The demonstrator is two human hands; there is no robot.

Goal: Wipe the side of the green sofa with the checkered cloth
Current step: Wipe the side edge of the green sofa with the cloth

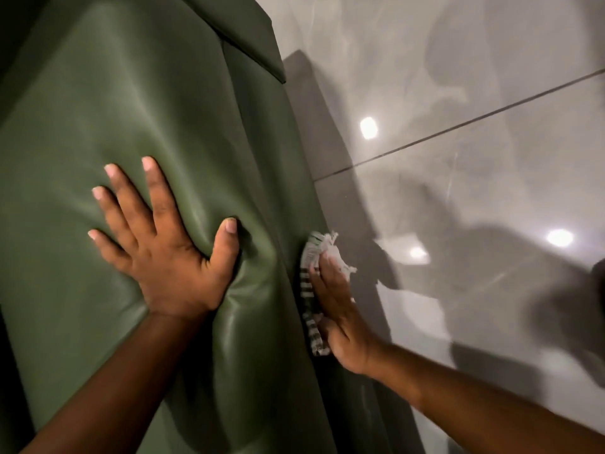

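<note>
cloth [307, 285] under flat right hand [340, 317], left hand [163, 253] splayed.

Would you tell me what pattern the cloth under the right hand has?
The cloth has dark and white checks with a white fringe; head view.

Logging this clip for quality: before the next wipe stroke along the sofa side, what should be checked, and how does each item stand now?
1. Cloth lies between right hand and the side of the sofa: ok.
2. Right hand's fingers straight, pressing the cloth: ok.
3. Left hand braces the sofa, spread flat on its cushion: ok.
4. Cloth spread flat: not ok; its frayed end bunches past the fingertips.
5. Dirt left on the side: cannot tell; it is seen edge-on.
</note>
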